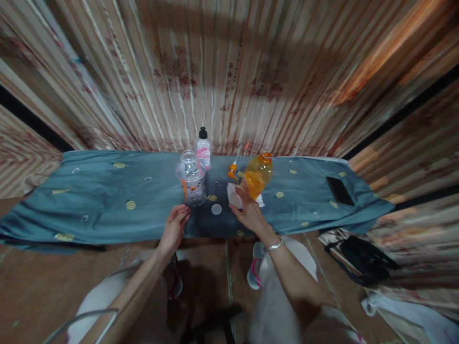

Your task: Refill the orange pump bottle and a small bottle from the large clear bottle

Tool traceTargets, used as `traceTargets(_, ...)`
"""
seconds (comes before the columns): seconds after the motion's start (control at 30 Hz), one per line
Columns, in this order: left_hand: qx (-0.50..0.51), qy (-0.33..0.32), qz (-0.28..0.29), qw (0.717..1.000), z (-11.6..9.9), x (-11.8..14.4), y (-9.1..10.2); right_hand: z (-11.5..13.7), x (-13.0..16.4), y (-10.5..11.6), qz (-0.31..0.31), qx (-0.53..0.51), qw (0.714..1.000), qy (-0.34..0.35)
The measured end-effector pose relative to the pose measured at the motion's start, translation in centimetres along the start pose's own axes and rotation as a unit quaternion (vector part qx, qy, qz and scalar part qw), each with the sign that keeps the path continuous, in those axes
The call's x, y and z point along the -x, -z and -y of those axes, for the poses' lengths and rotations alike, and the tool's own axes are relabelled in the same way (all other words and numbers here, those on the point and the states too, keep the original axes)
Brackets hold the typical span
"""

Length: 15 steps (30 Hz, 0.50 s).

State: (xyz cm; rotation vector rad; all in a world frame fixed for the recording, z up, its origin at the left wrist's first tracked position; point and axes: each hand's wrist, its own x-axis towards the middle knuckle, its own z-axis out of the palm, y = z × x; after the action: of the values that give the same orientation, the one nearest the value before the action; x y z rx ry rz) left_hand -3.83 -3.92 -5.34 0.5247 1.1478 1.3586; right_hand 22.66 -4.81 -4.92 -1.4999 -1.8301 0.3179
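Note:
My right hand [251, 212] grips the base of an orange plastic bottle [258, 174], tilted, open at the top, partly filled with orange liquid. A white tissue [234, 196] lies under it. My left hand [175, 224] rests open on the blue cloth [107, 200], just in front of a clear plastic jar [191, 177] that stands in a clear cup. A small white lid [216, 209] lies between my hands. Behind stand a small clear bottle with a black cap [203, 150] and an orange cap piece [233, 170].
A black phone [340, 190] lies on the cloth at the right. A black bag [362, 260] sits on the floor at the right, with white fabric beside it. A striped curtain wall stands close behind the low table. My knees and shoes are below.

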Motion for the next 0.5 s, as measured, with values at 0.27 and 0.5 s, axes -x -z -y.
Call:
traceTargets(0.27, -0.073, -0.058, 0.101, 0.990, 2.6, 3.2, -4.6, -1.1, 1.8, 3.6, -0.009, 0.015, 0.999, -0.028)
traceTargets(0.5, -0.181, -0.178, 0.236, 0.938, 6.8, -1.2, -14.1, -4.0, 1.6, 6.5, -0.014, 0.111, 0.983, -0.147)
